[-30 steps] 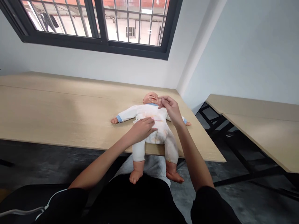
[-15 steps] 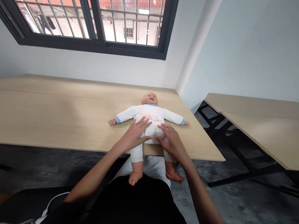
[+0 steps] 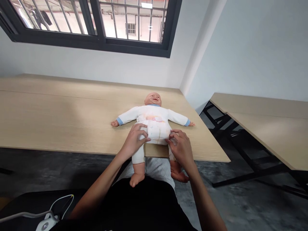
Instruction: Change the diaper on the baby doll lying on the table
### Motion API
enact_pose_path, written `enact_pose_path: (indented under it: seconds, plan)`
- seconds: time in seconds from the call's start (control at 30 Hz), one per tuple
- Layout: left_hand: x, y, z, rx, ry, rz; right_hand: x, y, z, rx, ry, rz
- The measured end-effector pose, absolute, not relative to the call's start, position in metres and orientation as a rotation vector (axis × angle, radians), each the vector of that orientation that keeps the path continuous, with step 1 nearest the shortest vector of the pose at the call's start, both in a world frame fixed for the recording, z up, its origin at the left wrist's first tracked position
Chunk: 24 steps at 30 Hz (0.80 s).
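Head view: a doll (image 3: 154, 123) lies on its back on the wooden surface (image 3: 60, 118), near the right end of the front edge, head toward the wall and arms spread to either side. Its legs hang over the front edge, and the bare feet dangle above the person's dark lap. The left hand (image 3: 133, 142) grips the doll's white garment at the hip on its side, fingers curled onto the cloth. The right hand (image 3: 180, 146) does the same at the opposite hip, thumb and fingertips pinching the fabric. The two hands stand apart, with the doll's lower trunk between them. Compared with a second ago, the right hand has left the doll's face and come down to the waist, and the left hand has slid from the belly to the hip; half a second ago both palms lay flat on the trunk, whereas now both are closed on the cloth. This indicates a shift from steadying the doll to working on the garment at the waist. A white cable and device (image 3: 47, 221) show at the lower left.
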<state>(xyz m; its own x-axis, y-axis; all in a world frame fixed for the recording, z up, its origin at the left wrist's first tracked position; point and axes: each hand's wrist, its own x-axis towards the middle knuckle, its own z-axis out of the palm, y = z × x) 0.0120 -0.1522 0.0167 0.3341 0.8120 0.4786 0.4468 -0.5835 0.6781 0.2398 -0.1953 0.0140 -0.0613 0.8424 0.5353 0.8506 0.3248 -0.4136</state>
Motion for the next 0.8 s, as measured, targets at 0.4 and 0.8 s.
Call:
enact_pose_path:
  seconds: [0.4,0.8]
  plan:
    - [-0.002,-0.158,0.009,2.017,1.009,1.245,0.242,-0.204,0.012,-1.419,-1.865,0.187]
    - [-0.018,-0.107,0.023,0.649,1.023,1.235,0.278,-0.122,0.006,-1.077,-0.745,1.395]
